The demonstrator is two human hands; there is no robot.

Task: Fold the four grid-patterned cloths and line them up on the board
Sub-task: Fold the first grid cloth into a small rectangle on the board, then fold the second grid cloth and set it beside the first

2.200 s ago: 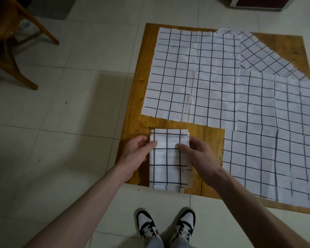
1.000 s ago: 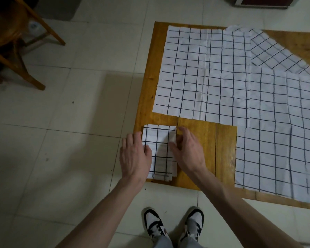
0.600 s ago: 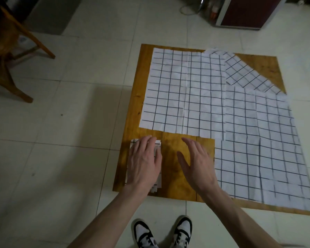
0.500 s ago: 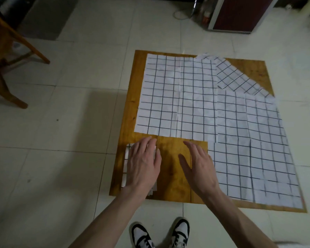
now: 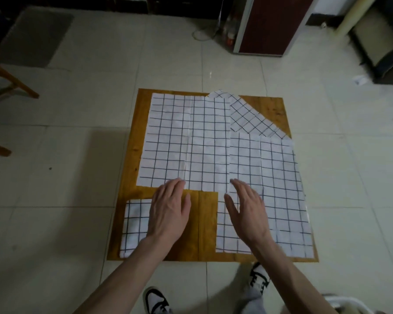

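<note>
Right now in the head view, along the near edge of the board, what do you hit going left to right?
folded cloth → left hand → bare strip of board → right hand → flat unfolded cloth

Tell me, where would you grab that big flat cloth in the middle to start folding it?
Probably by the two near corners of the large cloth, coming from the person's side. It lies flat and unfolded on the board, its near edge free, just under the left hand fingertips; its right edge overlaps the right cloth.
</note>
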